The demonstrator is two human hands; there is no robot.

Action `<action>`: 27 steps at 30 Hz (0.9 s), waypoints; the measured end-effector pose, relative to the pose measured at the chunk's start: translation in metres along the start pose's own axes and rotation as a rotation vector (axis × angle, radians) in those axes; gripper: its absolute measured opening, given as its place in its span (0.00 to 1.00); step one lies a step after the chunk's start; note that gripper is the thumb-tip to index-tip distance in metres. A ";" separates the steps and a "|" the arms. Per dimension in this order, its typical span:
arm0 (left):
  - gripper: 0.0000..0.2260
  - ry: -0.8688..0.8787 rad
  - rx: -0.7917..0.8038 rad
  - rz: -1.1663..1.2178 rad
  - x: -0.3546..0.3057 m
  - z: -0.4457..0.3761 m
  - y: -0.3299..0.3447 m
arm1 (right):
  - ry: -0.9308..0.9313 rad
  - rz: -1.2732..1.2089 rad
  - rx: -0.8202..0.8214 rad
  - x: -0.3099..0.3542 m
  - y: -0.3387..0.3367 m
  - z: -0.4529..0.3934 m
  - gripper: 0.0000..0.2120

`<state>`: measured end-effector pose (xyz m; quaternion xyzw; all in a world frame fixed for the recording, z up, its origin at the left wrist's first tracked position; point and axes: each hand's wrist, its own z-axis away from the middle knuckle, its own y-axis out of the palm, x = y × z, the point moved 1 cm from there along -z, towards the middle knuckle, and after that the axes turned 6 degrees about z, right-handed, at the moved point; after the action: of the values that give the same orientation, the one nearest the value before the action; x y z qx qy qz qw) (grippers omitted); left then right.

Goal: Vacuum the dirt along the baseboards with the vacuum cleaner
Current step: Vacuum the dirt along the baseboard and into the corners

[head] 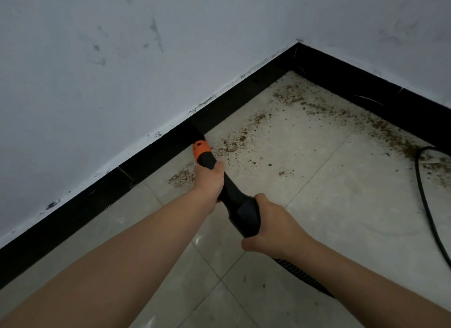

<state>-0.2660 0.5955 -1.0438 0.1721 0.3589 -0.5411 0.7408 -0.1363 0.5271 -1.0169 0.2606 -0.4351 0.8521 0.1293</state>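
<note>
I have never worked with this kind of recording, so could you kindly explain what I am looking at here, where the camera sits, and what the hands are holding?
There is no machine arm here: a person is working with two bare hands, and the single picture comes from a wide-angle camera worn on their head, looking forward and down.

The left hand grips the black vacuum wand near its orange collar; the right hand grips the thicker rear part, its fingers curled round it. A ribbed hose trails off behind the right wrist.

The wand's tip points at the black baseboard where the white wall meets the tiled floor. Brown dirt lies scattered on the tiles, mostly towards the corner and along the right-hand baseboard, with a small patch by the left hand. A black cable lies on the floor at the right.
</note>
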 end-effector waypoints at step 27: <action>0.26 0.149 0.085 0.029 -0.050 -0.003 0.113 | 0.053 -0.184 -0.162 -0.072 -0.082 -0.033 0.27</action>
<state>-0.1699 0.6717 -1.0249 0.2484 0.3870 -0.5308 0.7119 -0.0512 0.6024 -1.0180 0.2654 -0.4731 0.8054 0.2390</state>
